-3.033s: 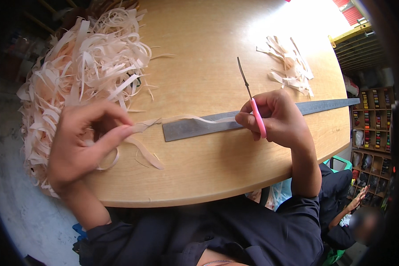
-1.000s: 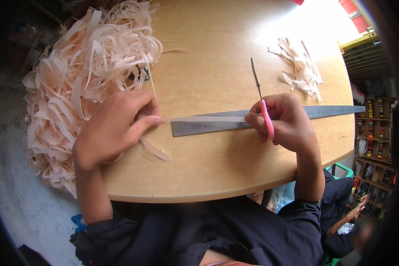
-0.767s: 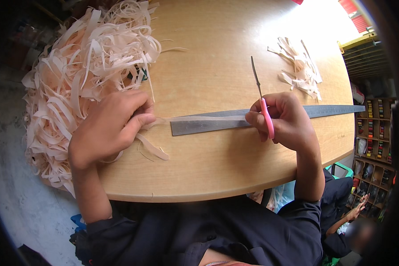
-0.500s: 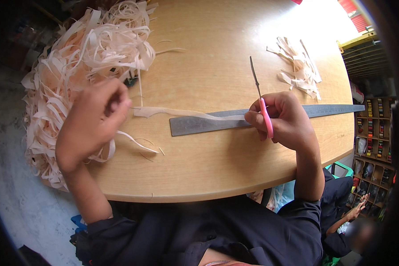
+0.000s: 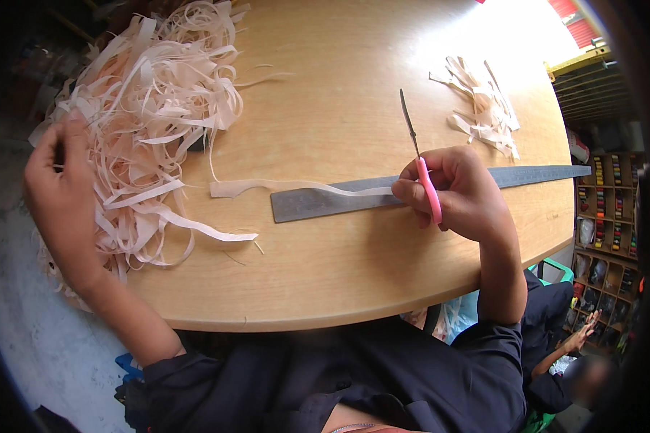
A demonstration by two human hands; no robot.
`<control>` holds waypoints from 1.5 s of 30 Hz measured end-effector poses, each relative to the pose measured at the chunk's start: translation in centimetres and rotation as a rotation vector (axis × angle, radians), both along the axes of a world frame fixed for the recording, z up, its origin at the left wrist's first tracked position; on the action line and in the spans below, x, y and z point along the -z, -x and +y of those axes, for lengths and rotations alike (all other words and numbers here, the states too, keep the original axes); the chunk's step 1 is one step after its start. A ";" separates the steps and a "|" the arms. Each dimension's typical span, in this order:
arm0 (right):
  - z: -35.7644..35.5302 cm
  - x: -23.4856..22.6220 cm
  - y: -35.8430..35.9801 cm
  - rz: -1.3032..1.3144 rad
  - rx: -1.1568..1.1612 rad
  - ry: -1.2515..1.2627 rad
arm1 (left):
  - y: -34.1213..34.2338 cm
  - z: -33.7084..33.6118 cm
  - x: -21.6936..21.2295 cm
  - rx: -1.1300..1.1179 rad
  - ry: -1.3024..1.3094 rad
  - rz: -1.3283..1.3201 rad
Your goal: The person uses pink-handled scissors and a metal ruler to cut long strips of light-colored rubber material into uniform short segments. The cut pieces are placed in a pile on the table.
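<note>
My right hand (image 5: 458, 191) is closed around a small pair of scissors (image 5: 431, 191) with pink handles, the dark blade pointing up and away. Between that hand's thumb and finger is the end of a thin, pale peach strip (image 5: 289, 185), which runs left across a grey metal ruler (image 5: 318, 205) onto the table. At the far left, my left hand (image 5: 61, 191) is raised at the outer side of a big heap of pale strips (image 5: 152, 108). Its thumb and fingertips are pinched together at a strip of the heap; part of the grip is hidden.
A smaller bunch of cut pale strips (image 5: 484, 105) lies at the far right of the wooden table (image 5: 325, 281). Beyond the right edge stand a wooden shelf (image 5: 607, 209) with colourful spools and a seated person (image 5: 563, 361). One loose strip end (image 5: 235, 236) reaches out from the heap.
My left hand has moved left, from beside the strip's free end to the heap's outer side. The heap has shifted slightly left. My right hand stays almost still with scissors and strip.
</note>
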State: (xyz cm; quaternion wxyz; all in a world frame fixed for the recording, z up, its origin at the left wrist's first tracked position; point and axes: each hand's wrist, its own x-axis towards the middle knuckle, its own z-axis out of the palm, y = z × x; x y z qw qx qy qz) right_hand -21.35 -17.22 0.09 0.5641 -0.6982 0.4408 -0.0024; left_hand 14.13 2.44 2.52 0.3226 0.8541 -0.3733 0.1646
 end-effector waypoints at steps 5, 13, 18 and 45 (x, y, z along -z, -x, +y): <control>0.2 0.0 0.1 -0.043 -0.034 -0.016 | -2.0 0.6 -0.4 -0.051 0.007 -0.052; 0.4 -0.9 0.1 -0.064 -0.022 -0.016 | -1.4 0.0 0.7 0.167 0.082 -0.029; 0.6 -1.0 0.1 -0.077 -0.013 -0.051 | -1.5 -1.1 0.9 0.131 0.143 -0.199; 0.7 -0.1 0.1 -0.015 0.005 0.064 | 12.9 -3.7 3.8 1.164 -0.336 -0.091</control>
